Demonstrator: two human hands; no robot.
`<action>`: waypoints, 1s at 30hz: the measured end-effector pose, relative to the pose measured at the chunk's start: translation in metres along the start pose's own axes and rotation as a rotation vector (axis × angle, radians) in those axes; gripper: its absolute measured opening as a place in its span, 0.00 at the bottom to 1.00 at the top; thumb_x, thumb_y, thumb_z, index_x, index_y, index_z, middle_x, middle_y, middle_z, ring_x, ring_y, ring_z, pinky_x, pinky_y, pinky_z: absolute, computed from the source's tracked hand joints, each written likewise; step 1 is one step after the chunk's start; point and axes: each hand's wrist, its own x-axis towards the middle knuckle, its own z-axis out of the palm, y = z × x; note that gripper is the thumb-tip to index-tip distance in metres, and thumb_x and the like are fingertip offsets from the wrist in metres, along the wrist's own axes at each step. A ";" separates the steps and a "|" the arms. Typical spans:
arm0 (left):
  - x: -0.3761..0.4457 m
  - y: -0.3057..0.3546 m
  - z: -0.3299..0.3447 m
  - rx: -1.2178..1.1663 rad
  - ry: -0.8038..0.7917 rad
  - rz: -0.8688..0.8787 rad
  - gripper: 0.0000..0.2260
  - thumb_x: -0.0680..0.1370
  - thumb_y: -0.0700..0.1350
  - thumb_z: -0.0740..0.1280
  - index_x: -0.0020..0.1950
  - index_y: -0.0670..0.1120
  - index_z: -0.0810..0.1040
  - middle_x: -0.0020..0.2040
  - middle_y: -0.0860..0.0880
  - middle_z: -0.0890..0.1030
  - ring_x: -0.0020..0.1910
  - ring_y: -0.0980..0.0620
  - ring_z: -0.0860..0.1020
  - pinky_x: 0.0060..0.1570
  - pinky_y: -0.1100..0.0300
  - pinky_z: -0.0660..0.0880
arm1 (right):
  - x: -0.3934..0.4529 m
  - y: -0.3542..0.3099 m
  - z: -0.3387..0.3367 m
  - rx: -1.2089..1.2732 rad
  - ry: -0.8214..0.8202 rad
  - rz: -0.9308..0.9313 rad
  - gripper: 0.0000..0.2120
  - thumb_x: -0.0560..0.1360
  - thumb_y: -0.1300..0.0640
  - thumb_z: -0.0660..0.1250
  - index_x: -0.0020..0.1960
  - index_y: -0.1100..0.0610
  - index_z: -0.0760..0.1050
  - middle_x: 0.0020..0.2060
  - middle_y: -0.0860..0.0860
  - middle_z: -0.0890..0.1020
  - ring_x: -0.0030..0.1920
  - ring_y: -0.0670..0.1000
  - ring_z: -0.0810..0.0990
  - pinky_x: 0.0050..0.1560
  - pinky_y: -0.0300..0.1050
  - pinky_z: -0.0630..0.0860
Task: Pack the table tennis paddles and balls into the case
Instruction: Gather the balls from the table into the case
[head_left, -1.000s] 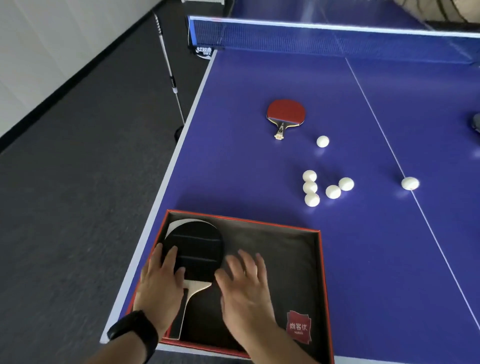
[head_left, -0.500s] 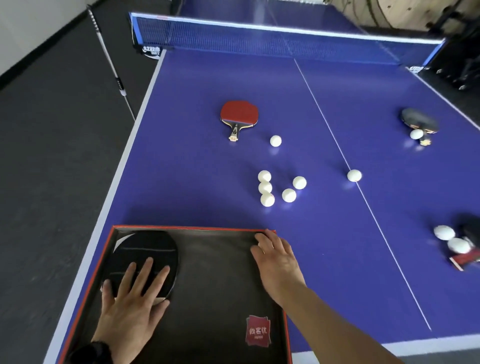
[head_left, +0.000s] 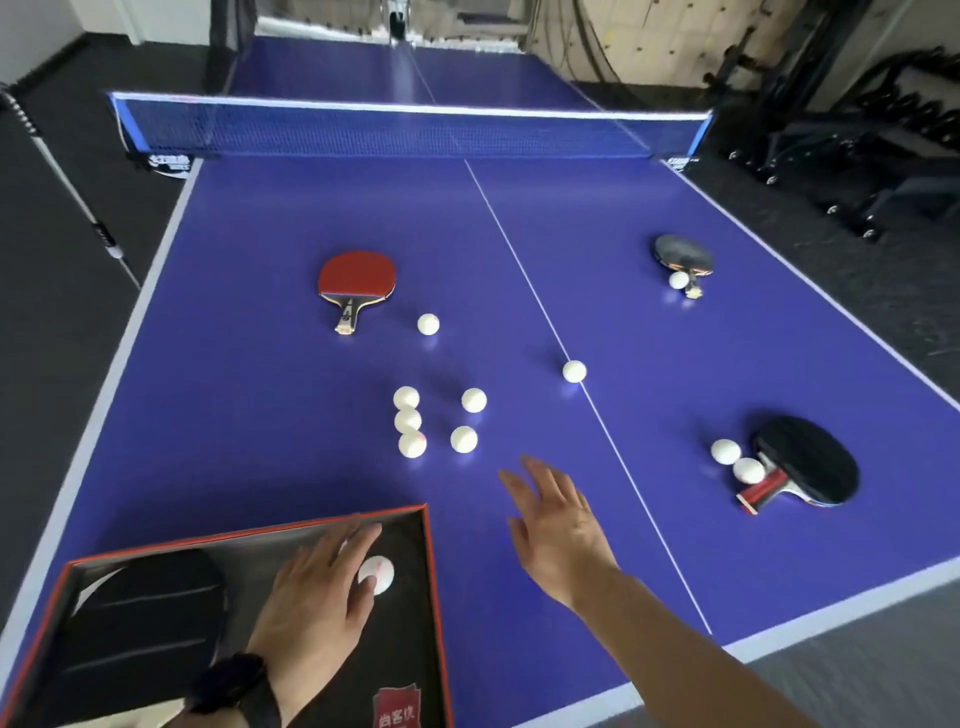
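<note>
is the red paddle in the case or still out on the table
Out. The red paddle lies on the blue table near the net, far from the case.

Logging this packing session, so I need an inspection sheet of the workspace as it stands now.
Surface: blue table, net up.
Job's things: open case holds a black paddle and one ball; red paddle, two dark paddles and ten balls are loose, five clustered.
Clutter: nothing seen.
Grippers: left hand in the case at the ball; right hand open above the table.
Cables: nothing seen.
Surroundings: wheeled equipment right.
</note>
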 end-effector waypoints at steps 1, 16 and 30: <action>0.014 0.016 0.007 -0.025 0.008 0.019 0.21 0.76 0.49 0.64 0.69 0.52 0.70 0.69 0.48 0.75 0.64 0.48 0.76 0.59 0.52 0.75 | 0.000 0.027 -0.010 0.005 0.005 0.076 0.25 0.78 0.54 0.61 0.74 0.50 0.62 0.74 0.53 0.63 0.72 0.57 0.63 0.69 0.53 0.67; 0.134 0.106 0.091 0.200 0.100 -0.164 0.31 0.75 0.63 0.56 0.76 0.53 0.58 0.74 0.43 0.66 0.65 0.42 0.73 0.60 0.41 0.71 | 0.013 0.327 -0.025 -0.172 -0.060 0.584 0.33 0.74 0.42 0.66 0.75 0.48 0.59 0.67 0.56 0.70 0.64 0.64 0.69 0.59 0.61 0.69; 0.133 0.099 0.068 -0.018 0.168 -0.201 0.19 0.77 0.58 0.59 0.64 0.51 0.69 0.53 0.53 0.79 0.48 0.49 0.78 0.49 0.52 0.73 | 0.090 0.207 -0.024 0.189 -0.183 0.194 0.16 0.76 0.44 0.63 0.62 0.42 0.65 0.58 0.44 0.73 0.41 0.52 0.80 0.41 0.48 0.75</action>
